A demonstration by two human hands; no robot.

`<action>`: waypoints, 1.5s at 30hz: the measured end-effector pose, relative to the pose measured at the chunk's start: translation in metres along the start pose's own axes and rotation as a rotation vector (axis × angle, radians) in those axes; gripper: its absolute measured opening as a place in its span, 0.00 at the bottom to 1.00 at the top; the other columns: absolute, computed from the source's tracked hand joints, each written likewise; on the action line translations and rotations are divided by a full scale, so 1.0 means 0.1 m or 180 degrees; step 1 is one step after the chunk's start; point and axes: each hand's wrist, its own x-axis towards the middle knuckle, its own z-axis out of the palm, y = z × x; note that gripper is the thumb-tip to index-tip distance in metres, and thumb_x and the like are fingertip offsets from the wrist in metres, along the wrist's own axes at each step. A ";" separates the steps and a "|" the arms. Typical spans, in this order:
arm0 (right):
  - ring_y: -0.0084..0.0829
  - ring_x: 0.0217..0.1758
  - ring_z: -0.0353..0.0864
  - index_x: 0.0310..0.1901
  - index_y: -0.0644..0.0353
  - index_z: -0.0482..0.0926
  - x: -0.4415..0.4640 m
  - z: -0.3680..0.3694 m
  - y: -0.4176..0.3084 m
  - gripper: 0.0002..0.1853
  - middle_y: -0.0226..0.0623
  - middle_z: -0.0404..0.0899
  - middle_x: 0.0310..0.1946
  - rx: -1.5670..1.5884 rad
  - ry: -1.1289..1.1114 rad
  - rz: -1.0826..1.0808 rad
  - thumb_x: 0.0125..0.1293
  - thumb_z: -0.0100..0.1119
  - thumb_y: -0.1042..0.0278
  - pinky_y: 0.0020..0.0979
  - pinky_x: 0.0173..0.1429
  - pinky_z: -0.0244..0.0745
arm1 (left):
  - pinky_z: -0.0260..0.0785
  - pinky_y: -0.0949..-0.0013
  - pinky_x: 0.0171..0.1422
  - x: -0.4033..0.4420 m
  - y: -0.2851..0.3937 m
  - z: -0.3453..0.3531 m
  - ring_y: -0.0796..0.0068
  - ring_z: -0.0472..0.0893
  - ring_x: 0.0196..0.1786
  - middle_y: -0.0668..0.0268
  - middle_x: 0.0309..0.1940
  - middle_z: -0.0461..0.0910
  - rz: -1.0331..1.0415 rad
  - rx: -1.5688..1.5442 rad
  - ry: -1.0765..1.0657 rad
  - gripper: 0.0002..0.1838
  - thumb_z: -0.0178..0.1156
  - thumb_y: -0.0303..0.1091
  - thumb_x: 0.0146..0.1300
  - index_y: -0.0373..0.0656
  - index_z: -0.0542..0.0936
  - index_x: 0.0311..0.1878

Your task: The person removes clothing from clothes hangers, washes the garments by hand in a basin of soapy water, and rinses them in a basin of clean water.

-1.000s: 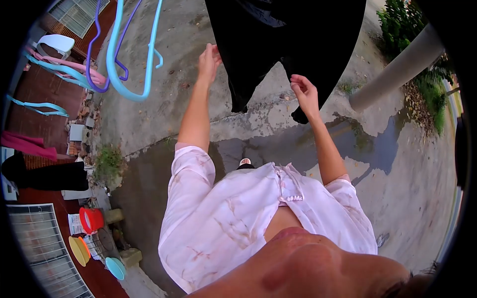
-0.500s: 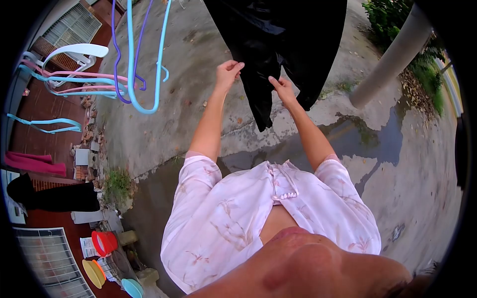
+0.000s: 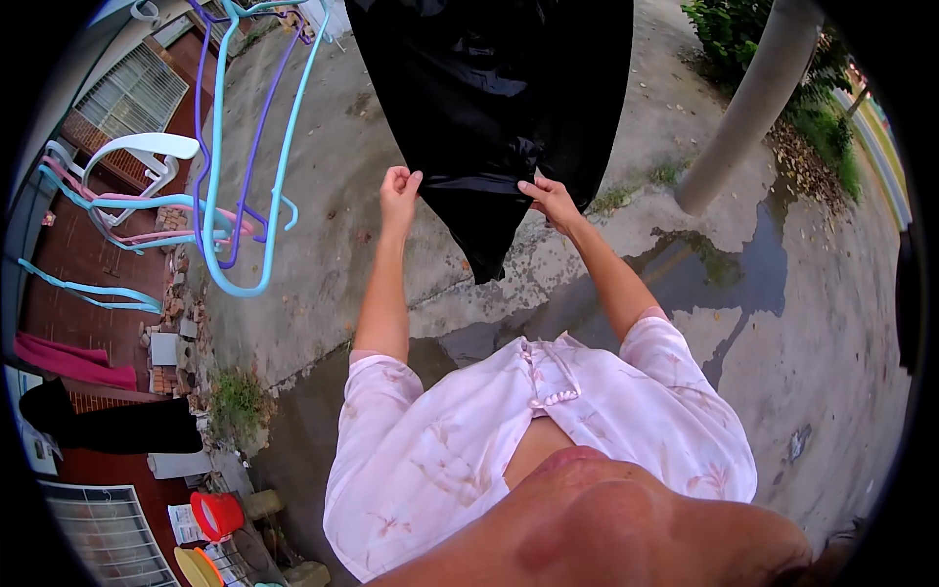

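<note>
A large, shiny black garment (image 3: 489, 108) hangs at the top centre, its lower part narrowing to a point. My left hand (image 3: 400, 192) pinches its left edge between thumb and fingers. On the other side, my right hand (image 3: 551, 200) pinches the cloth near the middle. Between both hands the fabric is pulled taut in a crosswise fold. The garment's upper end is out of view.
Light blue (image 3: 217, 196) and purple (image 3: 256, 147) hangers hang at upper left, near a white hanger (image 3: 147, 147). Further left are a magenta cloth (image 3: 73, 360) and a black garment (image 3: 127, 425). A red bucket (image 3: 217, 515) stands lower left; a pole (image 3: 748, 117) rises at right.
My hands have closed on the black garment and spread its lower part taut. Its two separate legs no longer show apart. The hangers sit lower in view.
</note>
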 end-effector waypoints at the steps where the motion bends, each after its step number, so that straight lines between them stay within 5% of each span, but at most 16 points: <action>1: 0.14 0.40 0.75 0.46 0.56 0.81 0.06 -0.08 0.07 0.14 0.18 0.77 0.33 -0.0282 -0.0026 0.0047 0.64 0.69 0.58 0.25 0.49 0.72 | 0.67 0.78 0.38 -0.03 0.08 0.05 0.86 0.72 0.31 0.76 0.28 0.74 0.0285 0.0198 0.0170 0.08 0.63 0.34 0.67 0.40 0.77 0.41; 5: 0.16 0.37 0.73 0.42 0.57 0.82 0.11 -0.02 0.17 0.14 0.20 0.78 0.34 -0.0691 0.0082 -0.0154 0.63 0.69 0.55 0.23 0.45 0.69 | 0.65 0.78 0.37 -0.03 -0.01 -0.10 0.86 0.69 0.30 0.76 0.27 0.71 0.0385 0.1111 0.0578 0.10 0.64 0.36 0.67 0.40 0.76 0.39; 10: 0.20 0.37 0.74 0.47 0.57 0.81 -0.01 0.23 0.21 0.16 0.23 0.78 0.34 -0.0062 -0.0097 -0.0406 0.60 0.71 0.62 0.26 0.46 0.69 | 0.66 0.78 0.40 -0.24 0.18 0.07 0.85 0.72 0.34 0.72 0.30 0.75 0.0001 0.0596 0.0529 0.11 0.65 0.36 0.67 0.39 0.77 0.36; 12: 0.21 0.51 0.77 0.58 0.58 0.78 0.19 -0.02 0.56 0.22 0.27 0.83 0.47 -0.1402 -0.0515 0.0147 0.63 0.69 0.67 0.28 0.59 0.69 | 0.67 0.78 0.40 -0.41 0.23 0.19 0.86 0.72 0.33 0.73 0.28 0.75 -0.0060 0.0243 0.0090 0.11 0.65 0.37 0.67 0.39 0.77 0.36; 15: 0.19 0.39 0.76 0.41 0.59 0.82 0.15 -0.03 0.69 0.11 0.25 0.80 0.33 -0.1451 -0.0339 0.0004 0.62 0.70 0.64 0.27 0.45 0.70 | 0.65 0.78 0.37 -0.51 -0.21 0.06 0.87 0.70 0.31 0.75 0.27 0.74 -0.0002 0.0764 -0.0311 0.10 0.64 0.36 0.67 0.39 0.77 0.37; 18: 0.15 0.25 0.66 0.27 0.59 0.77 -0.08 0.01 0.55 0.17 0.21 0.70 0.20 -0.1493 -0.0020 -0.0363 0.62 0.71 0.56 0.25 0.30 0.62 | 0.61 0.78 0.34 -0.49 -0.54 -0.15 0.88 0.67 0.29 0.77 0.25 0.72 -0.0105 0.0707 -0.0001 0.11 0.64 0.35 0.67 0.39 0.75 0.34; 22: 0.19 0.24 0.66 0.24 0.61 0.77 -0.12 -0.05 0.70 0.20 0.23 0.71 0.18 -0.1924 0.0420 -0.0282 0.59 0.72 0.54 0.27 0.30 0.63 | 0.59 0.79 0.33 -0.62 -0.50 -0.03 0.89 0.65 0.29 0.78 0.24 0.70 -0.0191 0.0701 0.0137 0.13 0.64 0.35 0.67 0.40 0.72 0.31; 24: 0.15 0.26 0.64 0.26 0.58 0.77 -0.11 -0.03 0.82 0.17 0.19 0.68 0.20 -0.1900 0.0319 -0.0238 0.63 0.70 0.56 0.25 0.30 0.60 | 0.60 0.78 0.33 -0.72 -0.47 0.09 0.88 0.66 0.29 0.77 0.25 0.71 -0.0193 0.0597 0.0108 0.13 0.65 0.34 0.66 0.40 0.73 0.32; 27: 0.19 0.34 0.70 0.43 0.58 0.83 -0.16 -0.01 0.99 0.09 0.24 0.77 0.31 -0.0603 -0.0116 -0.0258 0.65 0.67 0.64 0.27 0.40 0.69 | 0.62 0.75 0.34 -0.81 -0.58 0.18 0.85 0.67 0.29 0.76 0.26 0.73 -0.0156 0.0399 0.0068 0.12 0.68 0.34 0.64 0.38 0.75 0.35; 34: 0.16 0.29 0.67 0.38 0.61 0.82 -0.20 -0.19 1.12 0.14 0.21 0.74 0.25 -0.1317 0.0159 -0.0156 0.65 0.67 0.57 0.25 0.34 0.64 | 0.70 0.73 0.43 -1.05 -1.16 -0.21 0.81 0.74 0.33 0.71 0.28 0.76 -0.0735 0.2373 -0.0714 0.18 0.62 0.45 0.68 0.37 0.80 0.38; 36: 0.15 0.27 0.64 0.32 0.61 0.80 -0.14 -0.24 1.23 0.17 0.18 0.70 0.22 -0.1716 0.0319 -0.0263 0.65 0.68 0.53 0.25 0.32 0.62 | 0.69 0.73 0.42 -1.19 -1.11 -0.06 0.81 0.74 0.32 0.71 0.26 0.75 -0.1171 0.1387 -0.0452 0.20 0.59 0.48 0.70 0.37 0.80 0.35; 38: 0.15 0.28 0.63 0.30 0.60 0.76 -0.24 -0.10 1.07 0.18 0.18 0.69 0.23 -0.1775 0.0311 -0.0164 0.66 0.67 0.53 0.26 0.32 0.61 | 0.71 0.72 0.45 -1.20 -1.20 -0.07 0.80 0.77 0.35 0.70 0.30 0.78 -0.1248 0.1516 -0.0491 0.19 0.56 0.48 0.72 0.38 0.79 0.40; 40: 0.15 0.30 0.64 0.29 0.60 0.73 -0.20 -0.08 1.20 0.19 0.19 0.68 0.25 -0.0891 0.0042 -0.0373 0.64 0.68 0.54 0.25 0.34 0.61 | 0.70 0.74 0.41 -1.28 -1.20 0.02 0.83 0.75 0.33 0.73 0.30 0.76 -0.1298 0.0254 -0.0096 0.16 0.56 0.47 0.72 0.42 0.76 0.38; 42: 0.17 0.34 0.69 0.35 0.60 0.77 -0.39 -0.06 0.96 0.14 0.22 0.74 0.30 -0.1524 -0.0078 0.0107 0.64 0.69 0.58 0.23 0.40 0.66 | 0.72 0.74 0.42 -1.33 -1.09 0.09 0.83 0.76 0.35 0.73 0.33 0.78 -0.1401 0.0135 -0.0008 0.14 0.57 0.46 0.72 0.43 0.76 0.41; 44: 0.19 0.39 0.75 0.43 0.60 0.79 -0.43 -0.03 1.09 0.12 0.25 0.79 0.34 -0.0606 -0.0538 0.0187 0.63 0.69 0.64 0.24 0.45 0.70 | 0.72 0.74 0.42 -1.36 -1.10 0.08 0.83 0.77 0.36 0.73 0.33 0.78 -0.1289 0.0414 0.0048 0.14 0.57 0.45 0.72 0.43 0.76 0.42; 45: 0.20 0.45 0.79 0.53 0.60 0.78 -0.43 -0.08 1.11 0.17 0.28 0.82 0.40 -0.1535 -0.0562 0.0613 0.63 0.67 0.71 0.26 0.51 0.73 | 0.71 0.73 0.43 -1.39 -1.11 0.08 0.83 0.77 0.37 0.71 0.34 0.80 -0.1290 0.0426 0.0055 0.13 0.59 0.40 0.71 0.40 0.78 0.46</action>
